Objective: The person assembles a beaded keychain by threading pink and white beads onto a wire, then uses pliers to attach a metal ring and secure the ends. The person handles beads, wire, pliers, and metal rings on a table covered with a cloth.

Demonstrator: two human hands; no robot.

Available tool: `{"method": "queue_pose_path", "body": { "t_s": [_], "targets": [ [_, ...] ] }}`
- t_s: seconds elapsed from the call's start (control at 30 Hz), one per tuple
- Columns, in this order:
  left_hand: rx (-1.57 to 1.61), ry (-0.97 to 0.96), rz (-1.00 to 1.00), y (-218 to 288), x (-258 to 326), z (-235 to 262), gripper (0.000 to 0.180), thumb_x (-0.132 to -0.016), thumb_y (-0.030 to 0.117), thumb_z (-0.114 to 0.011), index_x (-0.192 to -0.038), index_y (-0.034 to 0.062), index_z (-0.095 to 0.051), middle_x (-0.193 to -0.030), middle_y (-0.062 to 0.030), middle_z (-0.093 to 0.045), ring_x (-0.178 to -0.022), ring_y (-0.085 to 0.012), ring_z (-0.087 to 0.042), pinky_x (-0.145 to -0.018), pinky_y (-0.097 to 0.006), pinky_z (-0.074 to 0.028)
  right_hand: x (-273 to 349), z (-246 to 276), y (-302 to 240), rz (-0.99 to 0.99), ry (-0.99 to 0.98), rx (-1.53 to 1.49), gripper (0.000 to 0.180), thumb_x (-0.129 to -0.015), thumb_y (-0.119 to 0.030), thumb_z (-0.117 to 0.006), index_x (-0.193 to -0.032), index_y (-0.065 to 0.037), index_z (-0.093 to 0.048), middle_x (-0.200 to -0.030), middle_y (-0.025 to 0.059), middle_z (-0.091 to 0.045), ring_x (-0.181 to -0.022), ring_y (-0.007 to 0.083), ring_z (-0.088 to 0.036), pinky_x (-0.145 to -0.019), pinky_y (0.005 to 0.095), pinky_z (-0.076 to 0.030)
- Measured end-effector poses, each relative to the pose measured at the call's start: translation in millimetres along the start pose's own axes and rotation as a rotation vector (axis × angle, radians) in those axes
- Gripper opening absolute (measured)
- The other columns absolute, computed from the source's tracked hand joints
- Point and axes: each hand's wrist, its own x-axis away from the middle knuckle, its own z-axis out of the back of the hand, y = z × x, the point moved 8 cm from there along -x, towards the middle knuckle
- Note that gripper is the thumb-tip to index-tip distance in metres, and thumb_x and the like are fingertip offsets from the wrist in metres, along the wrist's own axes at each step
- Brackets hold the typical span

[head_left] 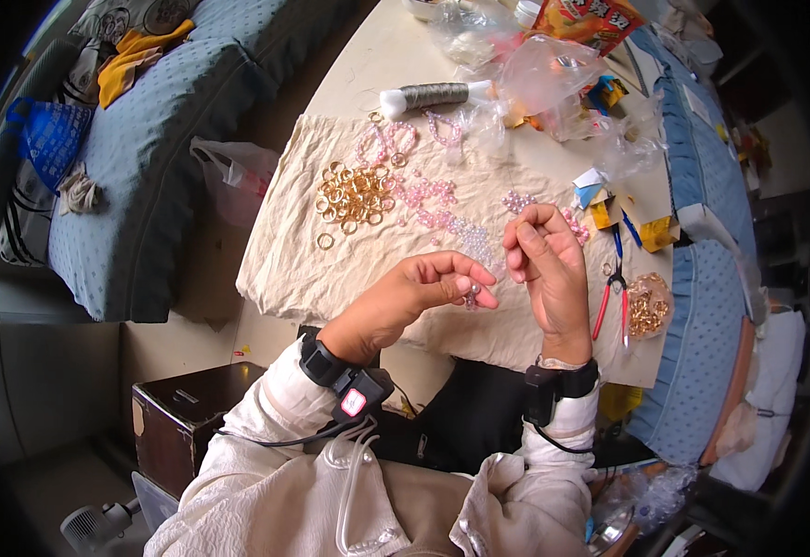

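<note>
Cream-coloured cloth (330, 269) is lying spread over the pale bench (368, 65), with blue cushioned seating running along both sides. I am watching both hands working just above the cloth's near edge. The left hand (428, 288) is closing its thumb and fingertips on a small pale bead (471, 295), which is looking glossy, pinkish-white and rounded. The right hand (546, 269) is standing upright, just beside it, with thumb and forefinger pinched together at the top; whatever they are gripping is too fine for me to make out, and I cannot tell whether a thread is running between the two hands.

Behind the hands, a heap of gold rings (356, 195) is resting on the cloth, with scattered pink beads (428, 200) trailing toward the right hand. Red-handled pliers (612, 292) are lying near the right wrist, beside a small bag of gold pieces (648, 306). A spool of grey thread (428, 94) is lying at the cloth's far edge. Clear plastic bags (544, 74) are crowding the far bench, their contents blurring together. Both wrists are wearing black bands.
</note>
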Motion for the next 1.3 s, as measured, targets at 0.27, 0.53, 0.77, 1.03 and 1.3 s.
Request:
{"method": "queue_pose_path", "body": {
  "t_s": [0.27,0.53,0.77,1.03,1.3],
  "targets": [
    [0.156,-0.02,-0.002,-14,12,8,0.024,-0.104,0.018,-0.065,-0.122,0.0024,-0.068,-0.113,-0.0084,-0.075,-0.102,-0.0142,-0.067,-0.096,-0.029,-0.051,18,3,12,-0.072,0.071,-0.049,0.009,-0.106,-0.013,-0.062,-0.112,-0.007,-0.059,-0.096,0.0038,-0.066,-0.073,0.0045,-0.057,-0.062,0.0189,-0.044],
    [0.321,0.022,0.079,-35,13,3,0.035,-0.111,0.035,-0.052,-0.124,0.0046,-0.061,-0.12,-0.0053,-0.07,-0.111,-0.0201,-0.07,-0.087,-0.03,-0.053,36,-2,29,-0.125,0.124,-0.172,0.01,-0.107,-0.014,-0.061,-0.112,-0.006,-0.059,-0.096,0.005,-0.068,-0.076,0.0068,-0.063,-0.068,0.0202,-0.053],
    [0.394,-0.104,0.155,-51,18,-13,0.075,-0.108,0.065,-0.032,-0.141,0.0019,-0.054,-0.139,-0.0196,-0.064,-0.12,-0.0276,-0.066,-0.1,-0.039,-0.05,48,17,37,-0.051,0.202,-0.198,0.007,-0.107,-0.012,-0.06,-0.11,-0.006,-0.059,-0.098,0.0041,-0.066,-0.08,0.0074,-0.058,-0.071,0.0203,-0.049],
    [0.429,-0.076,0.174,-62,26,-10,0.069,-0.109,0.055,-0.036,-0.145,-0.0016,-0.052,-0.143,-0.0205,-0.062,-0.122,-0.0282,-0.065,-0.109,-0.04,-0.047,55,28,42,0.001,0.283,-0.249,0.006,-0.107,-0.012,-0.061,-0.11,-0.007,-0.06,-0.099,0.0039,-0.066,-0.08,0.0073,-0.057,-0.07,0.0203,-0.048],
    [0.319,-0.031,0.175,-67,32,-4,0.052,-0.102,0.024,-0.053,-0.147,-0.001,-0.05,-0.142,-0.0177,-0.063,-0.125,-0.0256,-0.064,-0.11,-0.038,-0.046,58,31,49,0.005,0.308,-0.277,0.007,-0.106,-0.012,-0.062,-0.111,-0.007,-0.06,-0.098,0.0036,-0.066,-0.08,0.0074,-0.056,-0.07,0.0207,-0.048]
  ]
}}
